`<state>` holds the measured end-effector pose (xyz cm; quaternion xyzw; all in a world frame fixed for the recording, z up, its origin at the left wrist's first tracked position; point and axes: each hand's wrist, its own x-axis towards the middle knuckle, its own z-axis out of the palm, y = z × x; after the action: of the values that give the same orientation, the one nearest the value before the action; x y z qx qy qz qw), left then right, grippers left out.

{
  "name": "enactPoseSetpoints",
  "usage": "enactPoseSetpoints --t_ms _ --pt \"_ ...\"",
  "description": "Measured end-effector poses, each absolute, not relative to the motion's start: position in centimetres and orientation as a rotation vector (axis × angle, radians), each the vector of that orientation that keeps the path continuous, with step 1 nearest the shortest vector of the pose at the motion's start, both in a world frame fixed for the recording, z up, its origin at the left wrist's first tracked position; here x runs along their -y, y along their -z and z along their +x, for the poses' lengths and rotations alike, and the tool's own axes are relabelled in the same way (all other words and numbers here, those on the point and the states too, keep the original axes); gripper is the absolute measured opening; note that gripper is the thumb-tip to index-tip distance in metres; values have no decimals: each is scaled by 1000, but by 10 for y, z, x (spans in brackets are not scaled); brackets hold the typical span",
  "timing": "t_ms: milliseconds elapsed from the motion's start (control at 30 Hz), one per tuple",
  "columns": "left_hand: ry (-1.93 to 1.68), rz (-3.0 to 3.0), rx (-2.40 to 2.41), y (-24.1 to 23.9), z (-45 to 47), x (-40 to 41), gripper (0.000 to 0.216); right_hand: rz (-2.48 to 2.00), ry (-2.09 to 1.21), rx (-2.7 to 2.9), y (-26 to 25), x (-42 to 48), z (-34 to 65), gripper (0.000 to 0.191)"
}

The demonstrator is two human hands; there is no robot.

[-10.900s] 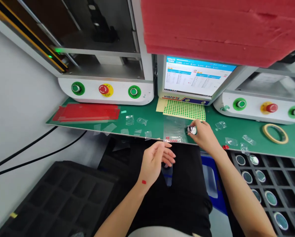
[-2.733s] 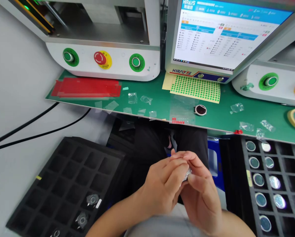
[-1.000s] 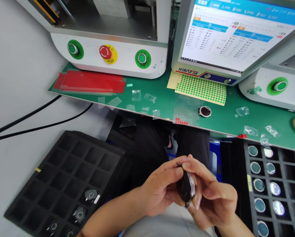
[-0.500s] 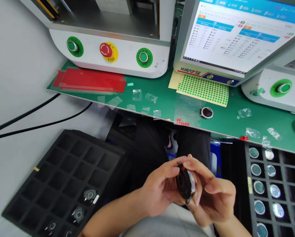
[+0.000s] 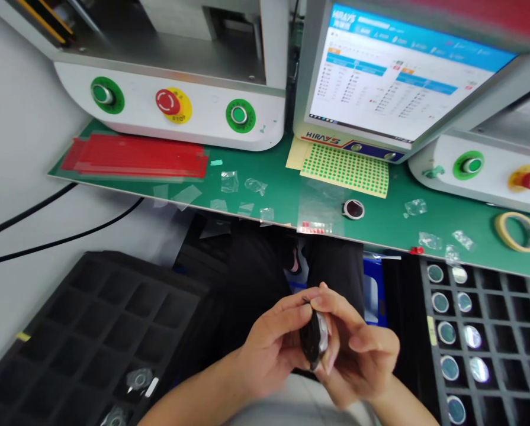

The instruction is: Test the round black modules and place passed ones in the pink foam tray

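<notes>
Watch case (image 5: 314, 338): is standing on edge between left hand (image 5: 267, 343) and right hand (image 5: 366, 350), long axis pointing forward
Left grip: is grasping the dark side
Right grip: is grasping the silver side, equally near

"HIRAYS" stands on the pale grey lower frame (image 5: 336, 145) of the rectangular monitor. The same brand, blurred, heads the bright blue banner (image 5: 424, 44) across its lit screen; the small rows below are too blurred to read. "STOP" is printed on the round yellow disc (image 5: 185, 107) around the left-hand red mushroom-shaped button (image 5: 167, 102).
</notes>
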<state>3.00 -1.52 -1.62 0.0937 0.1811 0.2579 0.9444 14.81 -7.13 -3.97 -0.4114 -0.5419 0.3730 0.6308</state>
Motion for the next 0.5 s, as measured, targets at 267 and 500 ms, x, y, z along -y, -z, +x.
enactPoseSetpoints --t_ms 267,500 --pt "-457 1325 -780 34 52 -53 39 -1140 -299 1238 48 27 217 41" --pt "-514 2303 -1045 61 127 -103 26 -1661 -107 1531 85 -48 313 30"
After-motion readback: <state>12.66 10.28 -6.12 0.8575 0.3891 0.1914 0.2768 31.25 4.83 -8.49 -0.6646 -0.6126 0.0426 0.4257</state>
